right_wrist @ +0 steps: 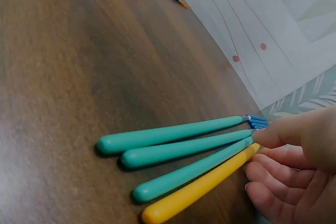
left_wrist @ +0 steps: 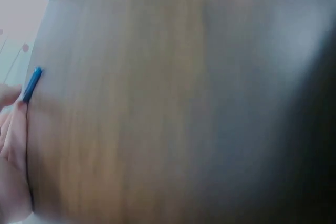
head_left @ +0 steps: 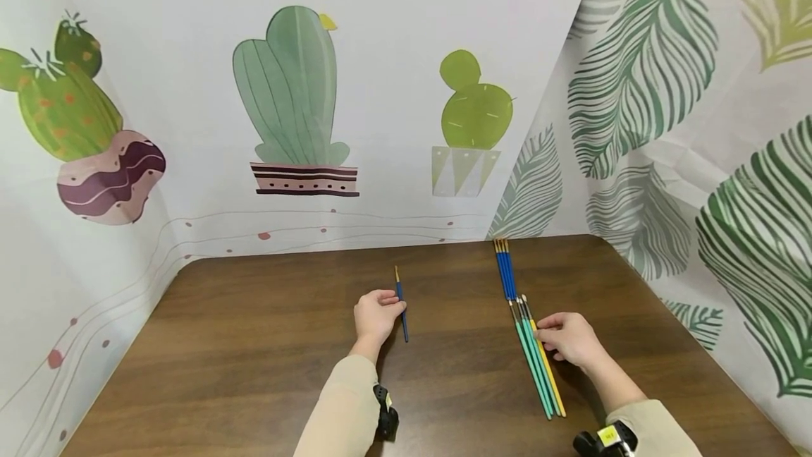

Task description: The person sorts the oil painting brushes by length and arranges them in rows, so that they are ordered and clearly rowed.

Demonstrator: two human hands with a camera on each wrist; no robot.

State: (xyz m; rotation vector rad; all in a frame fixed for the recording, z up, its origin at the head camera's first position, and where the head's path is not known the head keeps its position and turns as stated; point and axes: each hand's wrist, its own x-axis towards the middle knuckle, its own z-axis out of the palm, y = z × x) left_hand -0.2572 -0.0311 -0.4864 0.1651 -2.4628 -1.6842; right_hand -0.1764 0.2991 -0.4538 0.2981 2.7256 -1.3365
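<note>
In the head view, my left hand [head_left: 376, 316] pinches a blue paintbrush [head_left: 405, 326] near its middle, its bristles pointing to the back of the table. The left wrist view catches only the blue handle's end [left_wrist: 32, 85] and part of the hand at the left edge. Over to the right, my right hand [head_left: 573, 340] pinches a yellow paintbrush [right_wrist: 199, 184] near its bristle end. That brush lies on the table beside several green paintbrushes [right_wrist: 165, 136], side by side with their bristles away from me. My right thumb partly hides their upper ends.
Several blue paintbrushes [head_left: 506, 273] lie together behind the green ones, reaching the back edge of the brown wooden table [head_left: 254, 344]. A wall cloth [head_left: 393, 90] printed with cacti and leaves hangs behind the table.
</note>
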